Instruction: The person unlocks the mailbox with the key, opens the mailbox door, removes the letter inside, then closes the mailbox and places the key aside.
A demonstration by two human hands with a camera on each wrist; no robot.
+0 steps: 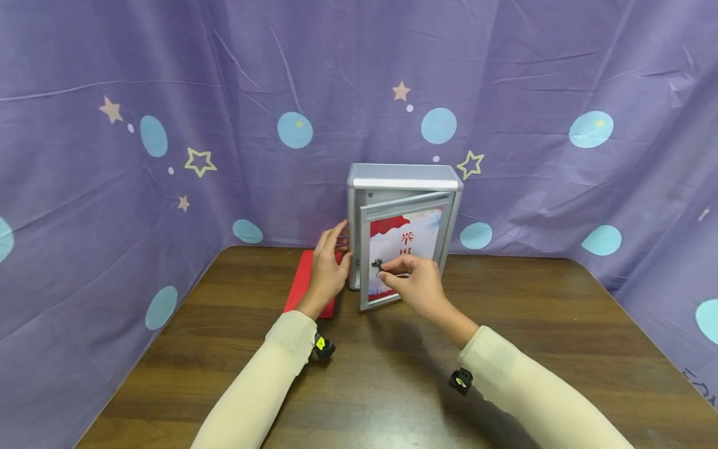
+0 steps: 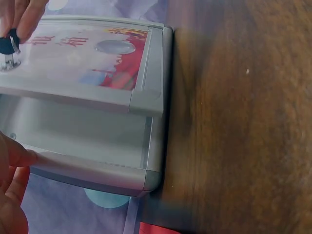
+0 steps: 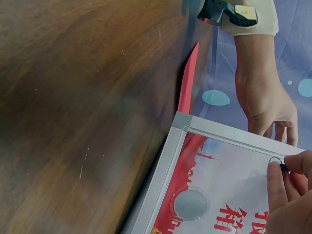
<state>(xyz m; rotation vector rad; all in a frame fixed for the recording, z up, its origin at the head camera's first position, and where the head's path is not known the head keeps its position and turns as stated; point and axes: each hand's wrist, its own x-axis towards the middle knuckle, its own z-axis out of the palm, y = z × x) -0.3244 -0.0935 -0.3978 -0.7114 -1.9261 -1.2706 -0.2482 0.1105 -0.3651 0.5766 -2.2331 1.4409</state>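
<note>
A silver metal box with a hinged door stands upright against the curtain. Its door, carrying a white and red printed panel with red characters, hangs ajar at the left side. My right hand pinches a black-headed key at the door's lock, and a thin metal ring hangs by the key. My left hand touches the left side of the box body, fingers extended along it. Through the gap in the left wrist view, the grey interior shows.
A flat red item lies on the wooden table left of the box, partly behind my left hand. A purple curtain with stars and blue dots surrounds the table. A clear round disc sits on the door panel.
</note>
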